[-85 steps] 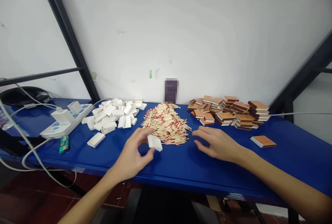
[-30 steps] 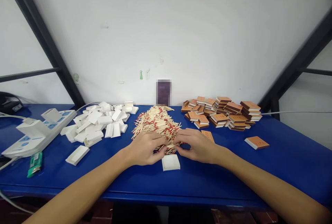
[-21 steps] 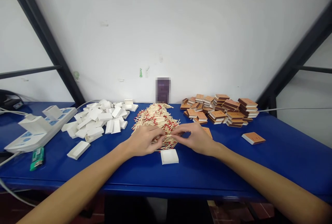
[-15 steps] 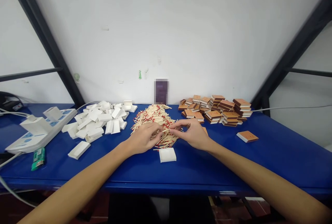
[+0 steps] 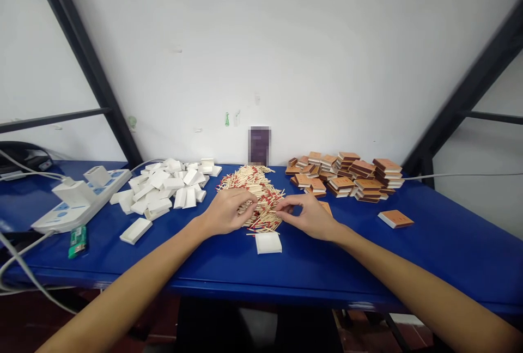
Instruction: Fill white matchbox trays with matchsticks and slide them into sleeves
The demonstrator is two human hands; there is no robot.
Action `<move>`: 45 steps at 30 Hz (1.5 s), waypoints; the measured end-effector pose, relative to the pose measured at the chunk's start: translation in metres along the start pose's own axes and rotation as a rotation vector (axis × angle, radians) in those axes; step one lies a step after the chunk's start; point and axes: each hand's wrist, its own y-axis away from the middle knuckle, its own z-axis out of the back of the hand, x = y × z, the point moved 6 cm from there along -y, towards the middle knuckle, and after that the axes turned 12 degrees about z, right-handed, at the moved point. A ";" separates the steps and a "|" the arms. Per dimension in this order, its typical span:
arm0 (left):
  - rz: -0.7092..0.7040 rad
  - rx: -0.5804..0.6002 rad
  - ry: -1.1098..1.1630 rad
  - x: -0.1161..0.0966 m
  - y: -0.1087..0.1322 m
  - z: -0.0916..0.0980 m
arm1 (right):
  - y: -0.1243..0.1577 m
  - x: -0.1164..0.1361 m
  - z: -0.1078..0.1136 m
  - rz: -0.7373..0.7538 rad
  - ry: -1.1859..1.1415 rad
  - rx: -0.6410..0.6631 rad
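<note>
A heap of loose red-tipped matches spreads across the middle of the table, with both hands at its near part. My left hand is curled, thumb and forefinger brought together on matches over the heap; how many is hidden. From the other side, my right hand pinches thumb and forefinger at the heap's right edge. What lies between those fingertips is too small to make out. Just below the hands, a white matchbox tray rests on the table, a few stray matches beside its far edge.
White matchbox trays are piled at left, one tray lying apart. Brown matchbox covers with white insides stack at right, one cover alone. A power strip, cables and a green packet occupy the left end.
My hands have drawn slightly apart; the fingertips were close together around a match before. The view has shifted a little, so everything appears farther right.
</note>
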 end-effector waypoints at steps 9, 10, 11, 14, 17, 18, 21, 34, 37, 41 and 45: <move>-0.033 -0.055 -0.039 0.006 0.001 0.002 | 0.002 0.013 -0.004 0.174 0.108 -0.003; -0.033 -0.040 -0.041 0.006 0.002 0.000 | 0.002 0.013 -0.005 0.179 0.117 0.000; -0.032 -0.034 -0.044 0.005 0.003 -0.002 | 0.002 0.012 -0.005 0.184 0.122 0.001; -0.035 -0.043 -0.053 0.002 0.005 -0.003 | 0.003 0.012 -0.007 0.202 0.126 0.005; -0.059 -0.052 -0.037 -0.001 0.005 -0.001 | 0.004 0.011 -0.008 0.186 0.130 0.007; -0.066 -0.055 -0.023 -0.002 0.005 0.000 | 0.004 0.010 -0.008 0.174 0.123 0.010; -0.067 -0.046 0.054 -0.002 0.005 0.002 | 0.005 0.010 -0.009 0.155 0.085 0.028; 0.019 -0.027 0.092 0.001 0.005 0.000 | 0.009 0.034 -0.021 0.238 0.034 0.176; 0.042 -0.012 0.100 0.000 0.005 0.000 | 0.009 0.037 -0.023 0.231 0.046 0.189; 0.033 -0.016 0.148 -0.004 0.004 0.002 | 0.007 0.035 -0.022 0.228 0.098 0.189; 0.035 0.003 0.218 -0.009 0.002 0.002 | 0.005 0.027 -0.015 0.221 0.197 0.176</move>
